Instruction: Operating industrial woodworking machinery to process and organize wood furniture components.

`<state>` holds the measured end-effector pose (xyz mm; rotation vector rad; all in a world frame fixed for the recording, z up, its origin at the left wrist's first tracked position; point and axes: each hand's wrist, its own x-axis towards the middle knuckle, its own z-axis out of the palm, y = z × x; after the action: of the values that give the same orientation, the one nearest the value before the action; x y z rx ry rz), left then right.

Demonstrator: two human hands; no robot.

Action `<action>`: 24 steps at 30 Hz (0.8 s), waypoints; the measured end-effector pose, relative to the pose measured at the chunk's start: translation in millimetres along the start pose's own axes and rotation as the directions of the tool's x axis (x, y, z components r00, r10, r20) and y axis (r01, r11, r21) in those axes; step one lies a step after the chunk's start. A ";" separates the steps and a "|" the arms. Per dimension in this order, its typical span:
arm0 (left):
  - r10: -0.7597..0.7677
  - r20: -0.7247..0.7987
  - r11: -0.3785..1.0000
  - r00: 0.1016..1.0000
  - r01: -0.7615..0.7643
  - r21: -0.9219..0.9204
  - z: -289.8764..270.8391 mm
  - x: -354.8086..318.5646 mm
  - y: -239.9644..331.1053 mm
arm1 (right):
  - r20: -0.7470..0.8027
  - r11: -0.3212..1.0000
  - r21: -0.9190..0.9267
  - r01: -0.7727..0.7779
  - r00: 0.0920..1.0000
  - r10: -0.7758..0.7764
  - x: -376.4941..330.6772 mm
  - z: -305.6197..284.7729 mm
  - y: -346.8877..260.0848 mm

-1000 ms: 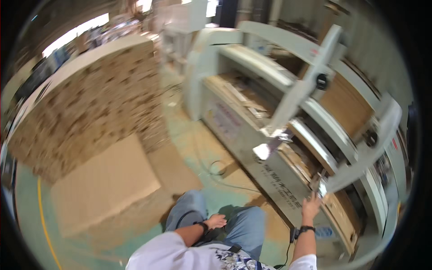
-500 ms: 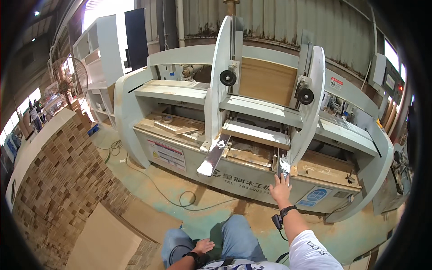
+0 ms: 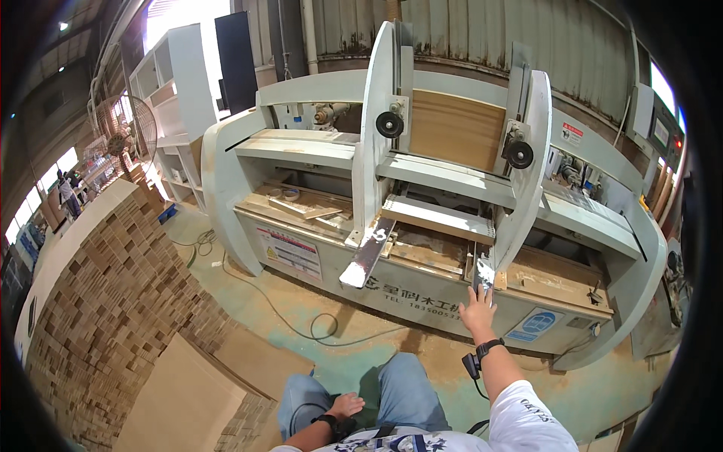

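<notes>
Open-fingered, right grip (image 3: 477,307) touches one of two white rails (image 3: 483,270); left grip (image 3: 347,405) rests flat on thigh (image 3: 312,395).

My right hand (image 3: 477,307) reached the metal rail end (image 3: 483,273) at centre right, hemmed by the white upright arm (image 3: 527,173) above. A second rail (image 3: 367,256) jutted out centre frame. Between them I saw open space; stacked boards (image 3: 113,301) blocked the left.

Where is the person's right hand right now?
In the head view, right of centre, the right hand reaches up to the lower end of the right metal arm on the large white woodworking machine, its fingers spread.
</notes>
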<state>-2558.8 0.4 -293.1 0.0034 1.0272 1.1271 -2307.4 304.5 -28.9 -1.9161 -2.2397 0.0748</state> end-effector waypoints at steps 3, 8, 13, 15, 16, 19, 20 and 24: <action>-0.040 0.022 0.996 0.999 0.038 0.087 -17.3 8.2 -7.6 | -0.011 1.000 0.007 0.009 1.000 -0.009 1.2 2.7 -2.3; 0.168 0.175 0.894 0.970 -0.225 0.389 -23.3 9.5 -13.1 | -0.012 0.998 0.046 0.049 0.999 -0.049 0.7 -1.4 -9.0; -0.098 -0.128 0.994 0.987 0.103 0.028 12.4 0.8 -2.3 | -0.027 0.999 0.034 -0.021 0.999 0.022 -2.2 5.3 4.9; -0.104 -0.098 0.992 0.990 0.110 0.062 22.1 -2.8 -0.8 | -0.027 0.999 0.017 -0.041 0.999 0.041 -1.7 7.4 12.6; -0.102 -0.100 0.992 0.990 0.109 0.068 14.6 -2.1 -4.2 | -0.036 0.999 0.014 -0.038 0.999 0.038 -2.4 4.8 13.3; 0.190 0.274 0.907 0.943 -0.276 0.320 -30.6 4.5 -15.6 | -0.048 0.999 0.041 0.019 0.999 -0.018 2.2 3.6 -7.7; 0.224 0.321 0.860 0.920 -0.342 0.380 -32.4 6.0 -15.6 | -0.056 0.999 0.041 0.026 0.998 -0.023 2.6 4.3 -7.1; 0.356 0.496 0.590 0.792 -0.602 0.538 -32.8 4.7 -20.1 | -0.058 0.998 0.045 0.053 0.997 -0.050 4.2 2.6 -8.2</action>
<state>-2565.9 -21.2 -324.5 1.1179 1.0975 1.1180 -2316.4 307.6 -29.6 -1.8133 -2.2287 0.0631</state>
